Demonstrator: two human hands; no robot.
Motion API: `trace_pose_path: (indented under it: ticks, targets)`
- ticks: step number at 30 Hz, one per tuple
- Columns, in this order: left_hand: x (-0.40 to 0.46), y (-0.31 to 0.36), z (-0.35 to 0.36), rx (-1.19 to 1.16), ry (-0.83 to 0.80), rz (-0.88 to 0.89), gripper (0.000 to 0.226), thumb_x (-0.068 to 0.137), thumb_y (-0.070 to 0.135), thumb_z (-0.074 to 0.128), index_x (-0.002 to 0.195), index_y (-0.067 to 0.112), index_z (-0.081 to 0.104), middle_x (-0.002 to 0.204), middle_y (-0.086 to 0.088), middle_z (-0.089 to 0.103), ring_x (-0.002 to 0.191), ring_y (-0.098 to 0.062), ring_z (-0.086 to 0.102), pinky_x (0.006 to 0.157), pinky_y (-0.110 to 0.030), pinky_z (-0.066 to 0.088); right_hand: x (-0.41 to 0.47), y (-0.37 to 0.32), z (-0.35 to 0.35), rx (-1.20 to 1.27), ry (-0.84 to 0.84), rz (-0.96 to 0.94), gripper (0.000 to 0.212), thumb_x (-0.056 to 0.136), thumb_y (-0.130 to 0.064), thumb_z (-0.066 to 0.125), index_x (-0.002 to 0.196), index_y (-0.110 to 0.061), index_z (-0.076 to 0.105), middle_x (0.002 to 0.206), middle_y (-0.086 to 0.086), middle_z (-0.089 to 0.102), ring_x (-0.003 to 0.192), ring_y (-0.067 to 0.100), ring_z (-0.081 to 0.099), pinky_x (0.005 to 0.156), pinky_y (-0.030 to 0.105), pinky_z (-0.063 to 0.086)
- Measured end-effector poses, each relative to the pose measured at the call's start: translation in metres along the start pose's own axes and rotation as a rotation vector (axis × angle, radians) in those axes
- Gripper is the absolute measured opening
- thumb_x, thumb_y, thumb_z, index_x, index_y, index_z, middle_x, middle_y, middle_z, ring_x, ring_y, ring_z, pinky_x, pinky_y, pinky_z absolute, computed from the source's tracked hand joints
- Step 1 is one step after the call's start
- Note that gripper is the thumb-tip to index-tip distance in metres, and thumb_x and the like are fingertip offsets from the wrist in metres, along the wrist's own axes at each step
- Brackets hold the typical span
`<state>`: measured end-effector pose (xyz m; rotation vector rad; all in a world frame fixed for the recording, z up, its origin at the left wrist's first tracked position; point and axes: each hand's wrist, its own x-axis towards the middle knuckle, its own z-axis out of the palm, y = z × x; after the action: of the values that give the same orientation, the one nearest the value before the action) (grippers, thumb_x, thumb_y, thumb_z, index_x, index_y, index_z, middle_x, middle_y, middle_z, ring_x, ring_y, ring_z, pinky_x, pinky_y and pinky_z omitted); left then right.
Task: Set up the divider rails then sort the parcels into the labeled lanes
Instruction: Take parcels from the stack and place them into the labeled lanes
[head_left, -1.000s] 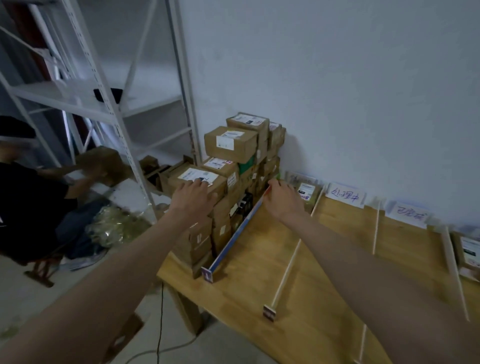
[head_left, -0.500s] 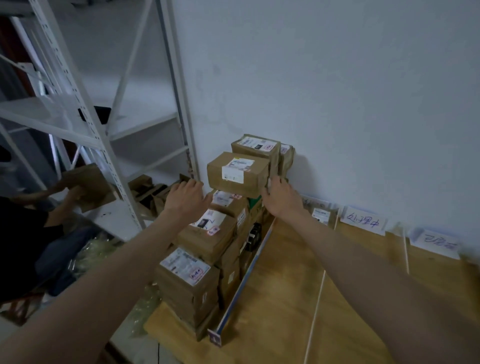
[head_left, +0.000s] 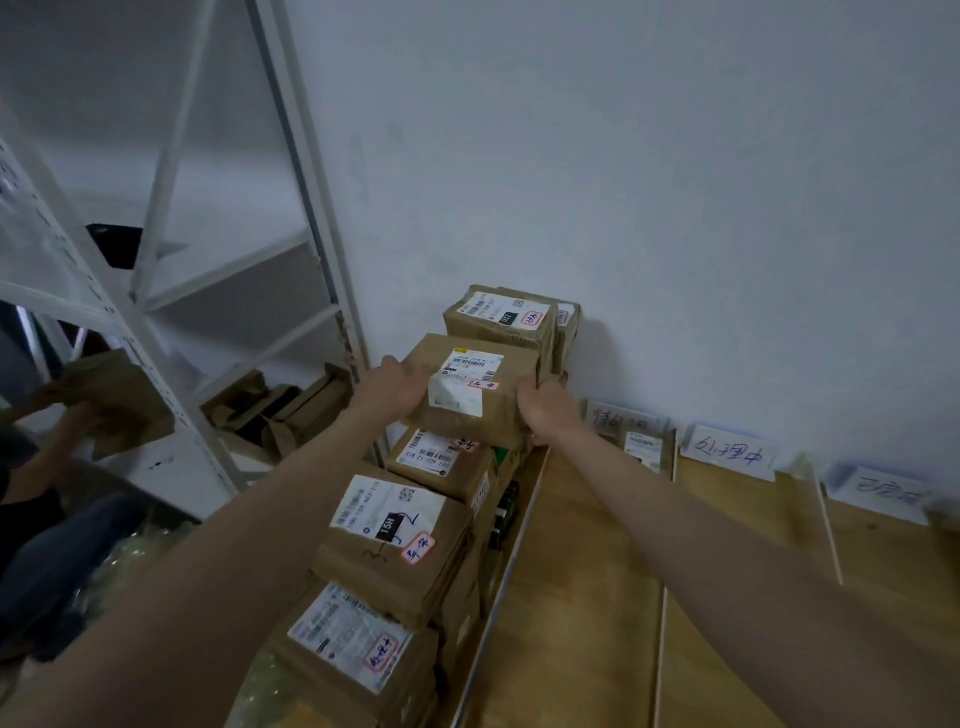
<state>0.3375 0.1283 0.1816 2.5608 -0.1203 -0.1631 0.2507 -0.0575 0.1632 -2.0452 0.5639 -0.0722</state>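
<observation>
Hands (head_left: 397, 387) now clasping parcel (head_left: 470, 392) sides

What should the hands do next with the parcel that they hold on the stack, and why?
Probably lift it straight up off the stack, then carry it right, over the rail. The left hand and right hand already grip opposite sides of the parcel, which sits on other boxes. The lanes on the wooden table lie to the right.

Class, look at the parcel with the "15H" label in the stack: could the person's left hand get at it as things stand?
Probably not at once: the left hand and right hand both grip the upper parcel. The 15H parcel itself lies uncovered beside the left forearm, so a freed hand should reach it.
</observation>
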Motion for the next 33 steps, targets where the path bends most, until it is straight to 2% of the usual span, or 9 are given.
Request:
trace_pose_path:
  ticks: [5,10,13,16,18,20,24,29,33]
  targets:
    - [0.001,-0.002,0.009,-0.183,0.014,-0.047,0.070,0.098,0.052,0.046,0.145,0.003,0.029,0.145,-0.019,0.045,0.128,-0.037,0.048,0.090,-0.038,0.042,-0.001,-0.003,0.006,0.052,0.001,0.018,0.036,0.104,-0.042,0.027,0.101,-0.015,0.050,0.100,0.006,0.058,0.098,0.029,0.062,0.091,0.048,0.055]
    - [-0.012,-0.008,0.002,-0.344,0.005,0.033,0.057,0.100,0.041,0.050,0.143,0.009,0.030,0.142,-0.014,0.048,0.120,-0.031,0.052,0.089,-0.036,0.042,-0.015,-0.003,0.005,0.125,0.055,-0.011,0.039,0.100,-0.042,0.035,0.114,-0.013,0.057,0.112,0.005,0.066,0.097,0.020,0.064,0.084,0.037,0.055]
    - [-0.021,-0.009,-0.010,-0.434,0.006,0.126,0.054,0.101,0.035,0.051,0.144,0.010,0.030,0.142,-0.014,0.049,0.109,-0.023,0.051,0.086,-0.034,0.040,-0.034,-0.002,0.000,0.278,0.056,-0.022,0.051,0.090,-0.047,0.051,0.130,-0.016,0.046,0.119,0.003,0.066,0.101,0.019,0.066,0.084,0.038,0.058]
    - [-0.032,-0.009,-0.026,-0.353,0.023,0.267,0.054,0.102,0.039,0.047,0.146,0.012,0.029,0.142,-0.011,0.049,0.119,-0.027,0.052,0.089,-0.033,0.039,-0.058,-0.002,-0.009,0.323,0.083,-0.069,0.066,0.090,-0.045,0.061,0.141,-0.025,0.023,0.121,0.001,0.061,0.106,0.023,0.066,0.092,0.043,0.056]
    - [-0.039,-0.008,-0.034,-0.283,0.044,0.359,0.054,0.102,0.041,0.045,0.145,0.012,0.031,0.140,-0.011,0.052,0.119,-0.029,0.053,0.089,-0.035,0.041,-0.074,-0.001,-0.014,0.316,0.089,-0.094,0.069,0.093,-0.047,0.059,0.146,-0.034,0.017,0.122,-0.001,0.059,0.107,0.026,0.066,0.082,0.037,0.059]
    - [-0.046,-0.007,-0.040,-0.237,0.053,0.432,0.051,0.102,0.039,0.044,0.144,0.012,0.034,0.136,-0.010,0.053,0.116,-0.028,0.054,0.088,-0.035,0.041,-0.090,-0.002,-0.019,0.345,0.061,-0.066,0.062,0.093,-0.053,0.057,0.142,-0.025,0.031,0.127,0.003,0.058,0.108,0.028,0.066,0.071,0.032,0.061]
    - [-0.063,0.001,-0.042,-0.148,0.046,0.565,0.043,0.103,0.033,0.041,0.141,0.013,0.039,0.132,-0.011,0.056,0.112,-0.027,0.056,0.086,-0.035,0.044,-0.123,0.007,-0.029,0.307,0.086,0.016,0.048,0.092,-0.049,0.063,0.118,-0.011,0.050,0.121,0.008,0.058,0.105,0.025,0.066,0.082,0.036,0.061]
    - [-0.092,0.012,-0.031,-0.085,-0.062,0.675,0.041,0.102,0.031,0.040,0.139,0.014,0.041,0.131,-0.012,0.056,0.111,-0.029,0.056,0.085,-0.036,0.044,-0.172,0.027,-0.043,0.301,0.047,0.058,0.056,0.094,-0.040,0.064,0.140,-0.010,0.049,0.134,0.007,0.055,0.108,0.024,0.064,0.074,0.027,0.061]
    - [-0.123,0.021,-0.015,-0.103,-0.206,0.682,0.044,0.102,0.034,0.043,0.142,0.016,0.038,0.138,-0.008,0.051,0.121,-0.025,0.051,0.095,-0.038,0.042,-0.214,0.045,-0.056,0.142,0.143,0.107,0.047,0.098,-0.045,0.055,0.133,-0.015,0.059,0.123,0.005,0.060,0.088,0.022,0.066,0.072,0.024,0.055]
